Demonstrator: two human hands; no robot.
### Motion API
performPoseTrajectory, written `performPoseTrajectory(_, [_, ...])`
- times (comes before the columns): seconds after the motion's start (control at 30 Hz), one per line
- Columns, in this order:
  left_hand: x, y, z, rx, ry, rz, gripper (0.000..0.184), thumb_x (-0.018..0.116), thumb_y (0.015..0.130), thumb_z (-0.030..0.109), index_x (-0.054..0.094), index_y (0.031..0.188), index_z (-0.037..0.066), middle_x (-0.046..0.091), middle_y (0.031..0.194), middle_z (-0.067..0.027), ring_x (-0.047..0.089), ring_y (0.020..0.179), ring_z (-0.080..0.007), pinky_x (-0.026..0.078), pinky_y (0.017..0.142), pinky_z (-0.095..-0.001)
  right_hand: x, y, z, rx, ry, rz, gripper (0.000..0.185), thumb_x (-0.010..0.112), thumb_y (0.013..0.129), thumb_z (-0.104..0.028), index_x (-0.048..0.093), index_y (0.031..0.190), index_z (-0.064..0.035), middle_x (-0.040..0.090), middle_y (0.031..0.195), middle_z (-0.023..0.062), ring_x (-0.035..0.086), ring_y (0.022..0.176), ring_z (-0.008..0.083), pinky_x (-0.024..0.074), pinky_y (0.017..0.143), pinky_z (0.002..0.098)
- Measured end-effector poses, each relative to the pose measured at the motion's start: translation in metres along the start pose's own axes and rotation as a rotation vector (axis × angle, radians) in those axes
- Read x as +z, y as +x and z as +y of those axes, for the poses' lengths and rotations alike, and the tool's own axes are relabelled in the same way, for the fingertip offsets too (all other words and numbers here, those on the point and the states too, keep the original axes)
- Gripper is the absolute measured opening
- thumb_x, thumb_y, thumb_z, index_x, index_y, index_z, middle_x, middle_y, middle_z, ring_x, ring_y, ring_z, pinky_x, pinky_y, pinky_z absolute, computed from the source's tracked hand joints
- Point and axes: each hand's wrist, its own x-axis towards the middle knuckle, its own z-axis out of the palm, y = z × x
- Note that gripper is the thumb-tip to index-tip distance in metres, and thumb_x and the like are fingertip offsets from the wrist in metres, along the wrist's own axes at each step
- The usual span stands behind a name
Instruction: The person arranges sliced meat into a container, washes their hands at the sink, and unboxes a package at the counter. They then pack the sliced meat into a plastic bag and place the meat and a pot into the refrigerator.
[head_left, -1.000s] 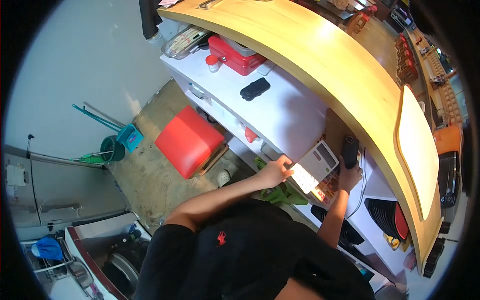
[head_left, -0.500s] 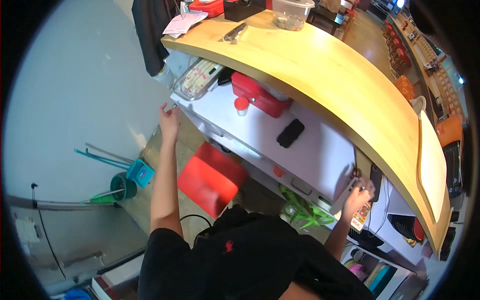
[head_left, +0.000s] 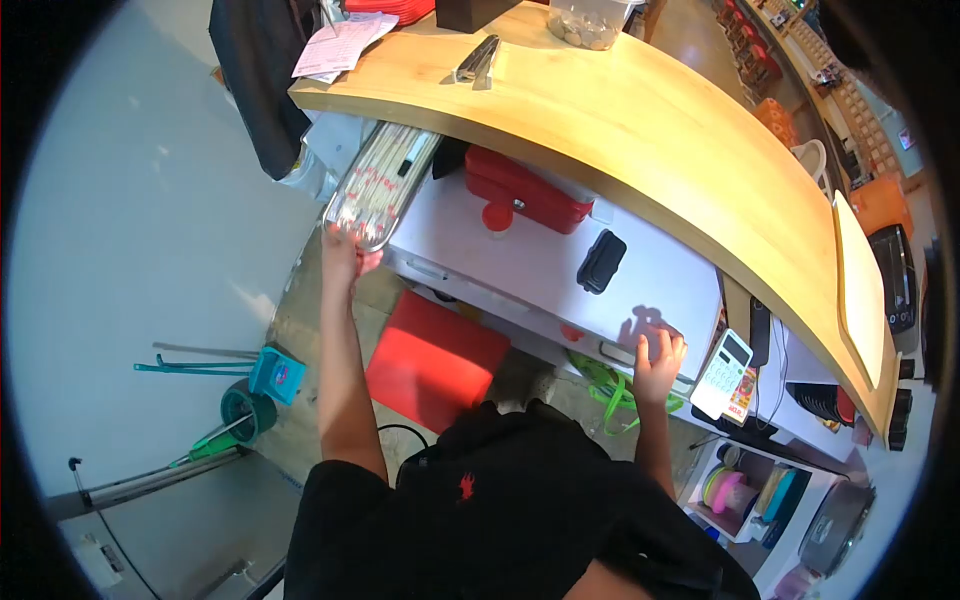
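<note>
My left hand (head_left: 346,262) grips the near end of a clear tray (head_left: 333,205), which juts past the left end of the white shelf (head_left: 460,235). Long, thin paper-wrapped packets with red print (head_left: 375,185) fill the tray, and a small black item lies on top of them. My right hand (head_left: 657,368) hovers over the shelf's front edge, fingers apart and holding nothing. To its right lies a pale calculator (head_left: 722,374). Between my hands are a black oblong case (head_left: 602,262), a red box with a clasp (head_left: 525,190) and a small red-lidded jar (head_left: 497,217).
A wooden counter (head_left: 640,110) overhangs the shelf. On it are pink slips (head_left: 345,42), a black packaged item (head_left: 477,62) and a plastic tub (head_left: 585,25). A red stool (head_left: 435,360) stands below the shelf. A dustpan (head_left: 277,375) and bin (head_left: 248,410) stand left.
My left hand has taken hold of the tray, which now sticks out farther toward me. My right hand has left the calculator and moved left; the calculator now lies face up. The view has shifted.
</note>
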Motion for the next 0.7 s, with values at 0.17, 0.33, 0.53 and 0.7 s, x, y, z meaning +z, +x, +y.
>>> performPoseTrajectory(0.17, [-0.014,-0.011,-0.003,-0.054,0.061,0.020,0.031,0.048,0.089,0.017,0.040,0.115,0.002,0.062,0.081,-0.0145,0.066,0.060,-0.0212,0.055,0.046,-0.0261,0.001,0.005,0.011,-0.020,-0.016,0.044,0.022,0.065,0.079,-0.011,0.059,0.098,-0.0004,0.052,0.098,0.0173,0.047,0.095,0.0343,0.0391,0.085,0.0424])
performPoseTrajectory(0.33, [0.002,0.026,0.003,0.004,0.032,0.027,0.029,0.050,0.085,0.012,0.044,0.112,0.002,0.062,0.076,-0.0151,0.062,0.052,-0.0198,0.052,0.041,-0.0271,0.005,0.001,0.005,-0.047,0.023,0.026,0.023,0.066,0.079,-0.011,0.059,0.097,0.0014,0.052,0.097,0.0170,0.047,0.096,0.0340,0.0399,0.083,0.0422])
performPoseTrajectory(0.53, [-0.009,0.037,-0.003,0.037,-0.037,0.123,0.027,0.050,0.085,0.013,0.044,0.110,0.005,0.060,0.078,-0.0145,0.058,0.050,-0.0189,0.048,0.039,-0.0240,0.001,-0.003,0.007,-0.022,0.076,0.009,0.021,0.064,0.079,-0.013,0.062,0.097,-0.0031,0.054,0.102,0.0163,0.047,0.097,0.0338,0.0395,0.086,0.0431])
performPoseTrajectory(0.7, [-0.021,0.033,-0.025,-0.074,-0.074,0.057,0.020,0.050,0.084,0.011,0.049,0.102,0.004,0.059,0.078,-0.0115,0.063,0.063,-0.0229,0.058,0.055,-0.0299,-0.005,0.008,0.013,0.020,0.069,-0.019,0.022,0.062,0.079,-0.013,0.062,0.099,-0.0030,0.054,0.104,0.0165,0.048,0.100,0.0345,0.0393,0.088,0.0430])
